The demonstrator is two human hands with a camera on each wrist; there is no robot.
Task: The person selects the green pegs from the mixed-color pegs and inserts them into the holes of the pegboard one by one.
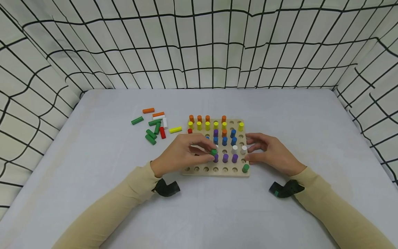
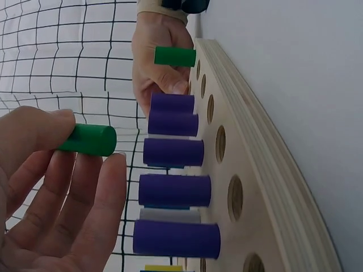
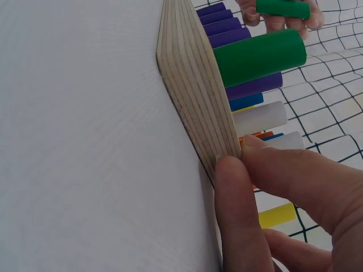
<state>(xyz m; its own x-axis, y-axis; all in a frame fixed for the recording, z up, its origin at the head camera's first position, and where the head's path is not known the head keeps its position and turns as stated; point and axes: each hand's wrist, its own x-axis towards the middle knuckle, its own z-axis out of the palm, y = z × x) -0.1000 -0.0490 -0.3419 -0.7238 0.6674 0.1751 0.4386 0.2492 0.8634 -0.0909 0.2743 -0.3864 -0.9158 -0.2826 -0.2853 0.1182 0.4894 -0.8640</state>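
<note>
Hands: left (image 1: 178,152) pinches green peg (image 1: 213,152) above pegboard (image 1: 220,174); right (image 1: 275,154), loosely spread, touches its edge.

A long beige fabric left sleeve (image 1: 115,200) and matching right sleeve (image 1: 332,204) crease lightly, leaving the left hand (image 1: 183,151) and right hand (image 1: 275,154) bare. A black, curved left wrist camera (image 1: 168,188) pairs with a similar right wrist camera (image 1: 289,188) bearing a small green patch (image 1: 276,194).

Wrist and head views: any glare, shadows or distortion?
Head view: soft light, faint shadow beside the right sleeve; left wrist view: close perspective enlarges the nearest purple peg; right wrist view: pale tabletop, soft shadow along the board; no strong glare anywhere.
</note>
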